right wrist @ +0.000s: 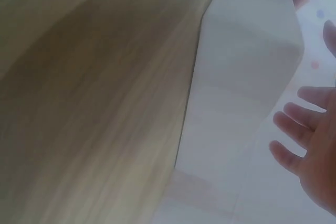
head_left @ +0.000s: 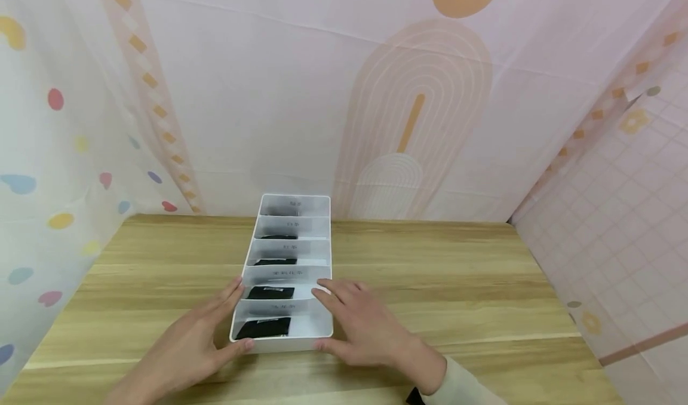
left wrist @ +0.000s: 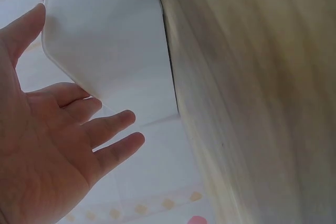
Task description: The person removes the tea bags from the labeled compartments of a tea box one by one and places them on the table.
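A long white divided box (head_left: pixel 314 324) stands on the wooden table, with several compartments in a row and small printed labels on its inner walls. Small flat black packets (head_left: pixel 264 328) lie in the nearer compartments. My left hand (head_left: pixel 185 345) is at the box's near left corner, its fingers extended along the left side and the thumb at the front edge. At the near right corner, my right hand (head_left: pixel 371 327) has its fingers loosely spread over the right rim and its thumb by the front. The right wrist view shows that hand's fingers (right wrist: pixel 291 129) relaxed beside the box's outer wall.
The wood-grain table (head_left: pixel 446 291) extends on both sides of the box. A patterned curtain (head_left: pixel 258 94) hangs behind the table and along its sides. Near my right sleeve (head_left: pixel 462 387), a small black item (head_left: pixel 414 396) shows at the bottom edge.
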Motion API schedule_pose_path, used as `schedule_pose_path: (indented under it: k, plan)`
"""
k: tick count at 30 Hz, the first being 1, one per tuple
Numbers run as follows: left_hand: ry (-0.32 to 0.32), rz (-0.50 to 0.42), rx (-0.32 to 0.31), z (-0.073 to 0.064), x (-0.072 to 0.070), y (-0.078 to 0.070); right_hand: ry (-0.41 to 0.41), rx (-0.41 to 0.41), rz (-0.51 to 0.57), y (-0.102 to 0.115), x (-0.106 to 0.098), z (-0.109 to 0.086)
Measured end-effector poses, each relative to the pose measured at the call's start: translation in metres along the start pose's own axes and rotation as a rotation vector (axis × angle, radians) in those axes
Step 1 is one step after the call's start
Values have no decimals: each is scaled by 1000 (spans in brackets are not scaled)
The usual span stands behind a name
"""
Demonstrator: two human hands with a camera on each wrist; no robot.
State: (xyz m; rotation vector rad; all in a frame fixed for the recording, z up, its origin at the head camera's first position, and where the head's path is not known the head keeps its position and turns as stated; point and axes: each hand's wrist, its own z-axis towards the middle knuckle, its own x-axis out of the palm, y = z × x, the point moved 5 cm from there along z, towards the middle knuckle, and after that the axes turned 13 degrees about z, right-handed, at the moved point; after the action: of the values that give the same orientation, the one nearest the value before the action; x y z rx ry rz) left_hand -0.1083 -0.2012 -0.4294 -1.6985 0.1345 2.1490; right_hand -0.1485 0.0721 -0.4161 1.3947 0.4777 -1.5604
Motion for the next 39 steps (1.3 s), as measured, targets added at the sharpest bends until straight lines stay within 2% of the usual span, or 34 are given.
schedule_pose_path:
  k: [7,17,25,39]
  plan:
    - [12,-11,-3,0,0,0,-36,-96,21,17,8,12]
    - [23,-22,-2,1,-2,1,-15,-180,29,33,20,25]
    - [3,-14,9,1,-4,0,-5,-206,86,39,25,35]
    - [11,-15,4,0,-4,-1,27,-238,87,41,34,42]
